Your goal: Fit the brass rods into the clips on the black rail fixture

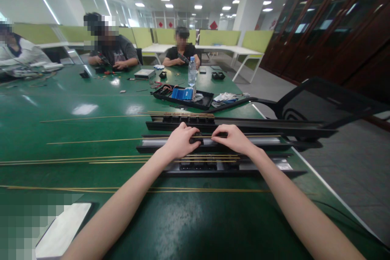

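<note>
My left hand (179, 141) is closed around a small black block (198, 139) in the middle black channel (265, 146). Just to its right, the fingertips of my right hand (233, 138) pinch a thin brass-coloured rod (91, 141). This rod stretches far out to the left and passes lengthwise over the middle channel, at the block. Behind my hands lies the far black channel (289, 128), with several rods across black blocks. Nearer to me, the front black channel (231, 174) holds black blocks (198, 165) with more rods over them.
Loose rods (195, 190) lie along the green table (183, 223). Beyond the channels are a black tray (204, 105) with a blue packet, a water bottle (191, 72) and gloves (225, 98). A mesh chair (329, 105) stands right. Several people sit across the table.
</note>
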